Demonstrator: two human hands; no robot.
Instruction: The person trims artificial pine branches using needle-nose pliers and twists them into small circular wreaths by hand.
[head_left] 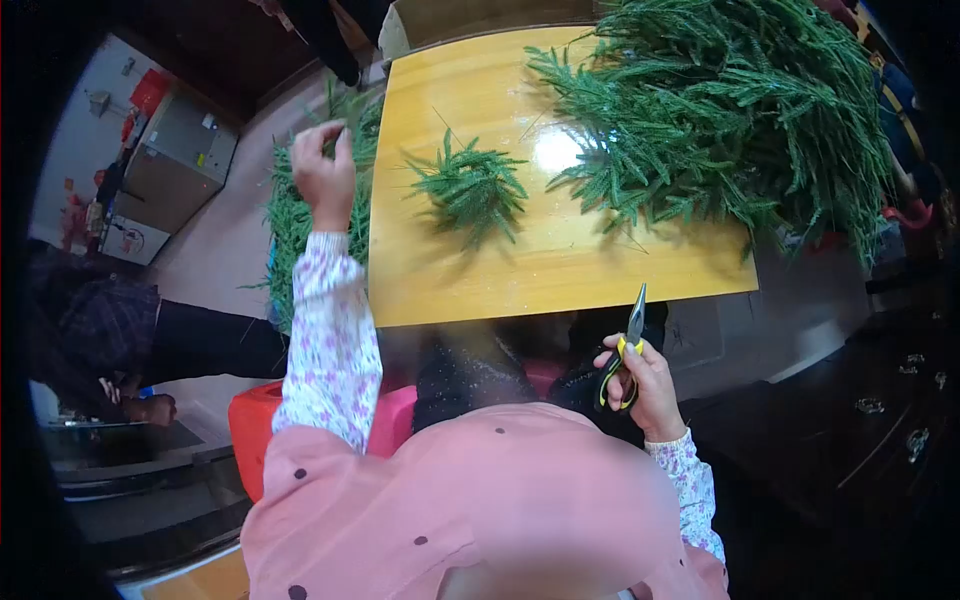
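the right hand [648, 392] was closed around the handles of the pliers [636, 325], their nose pointing away from the body at the near edge of the yellow table [440, 290]. the left hand [325, 170] was raised just beyond the table's left side, fingers curled, though i could not tell whether it held anything. farther out, a small bunch of green sprigs [472, 190] lay on the tabletop, left of a large heap of similar greenery [740, 120].

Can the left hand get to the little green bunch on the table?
Probably yes: the left hand is just left of the small bunch of feathery green sprigs, and nothing visible seems to stand between them.
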